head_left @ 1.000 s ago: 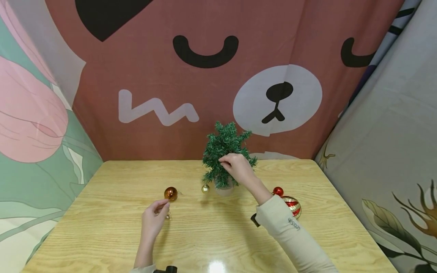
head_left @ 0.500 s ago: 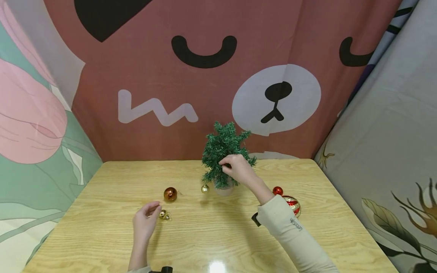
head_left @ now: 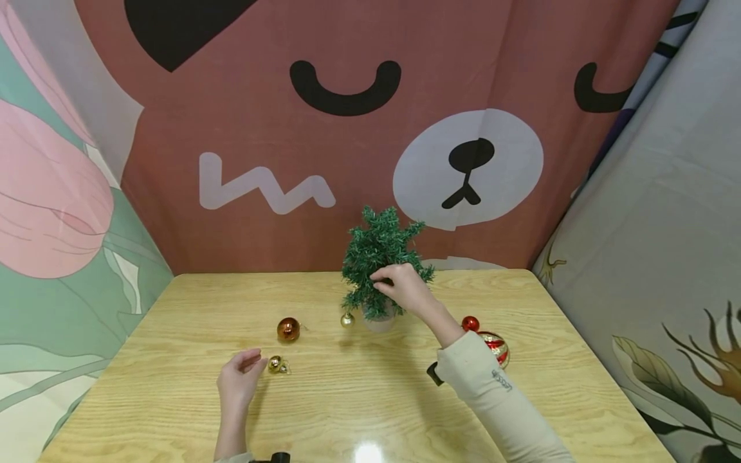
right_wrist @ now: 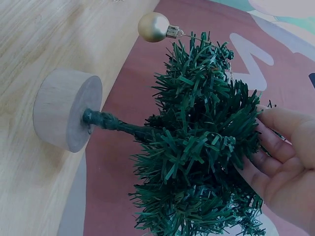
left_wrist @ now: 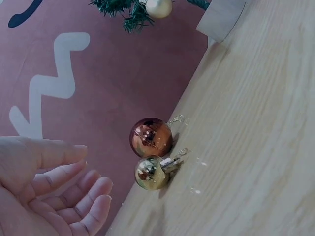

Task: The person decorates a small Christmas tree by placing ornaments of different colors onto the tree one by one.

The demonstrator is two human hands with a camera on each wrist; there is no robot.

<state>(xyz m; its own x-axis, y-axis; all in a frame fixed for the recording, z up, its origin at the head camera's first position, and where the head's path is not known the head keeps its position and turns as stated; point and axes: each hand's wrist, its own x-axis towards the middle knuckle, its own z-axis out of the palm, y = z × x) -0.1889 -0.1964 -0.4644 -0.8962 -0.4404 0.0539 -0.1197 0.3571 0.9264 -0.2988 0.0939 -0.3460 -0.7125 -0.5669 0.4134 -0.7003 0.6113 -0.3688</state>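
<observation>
A small green artificial Christmas tree [head_left: 376, 241] stands upright on a round pale wooden base [right_wrist: 69, 110]. At its branches is my right hand [head_left: 405, 289]; thumb and fingers pinch the foliage, and the fingertips are partly hidden among the needles in the right wrist view. A gold ball ornament [right_wrist: 153, 27] hangs from a lower branch. My left hand [head_left: 238, 379] hovers above the table with relaxed, bent fingers and holds nothing. Just right of it lies a shiny gold ball ornament [left_wrist: 151, 172], with a copper-brown ball ornament [head_left: 288, 329] behind.
To the tree's right, partly behind the right forearm, lie a small red ball [head_left: 471, 323] and a larger red-and-gold striped ball [head_left: 496, 350]. The wooden table [head_left: 347, 411] ends at a bear-patterned cloth [head_left: 260, 231].
My left hand has drawn back left and toward me, away from the copper-brown ball, uncovering the gold ball on the table. The right hand stays at the tree, almost still.
</observation>
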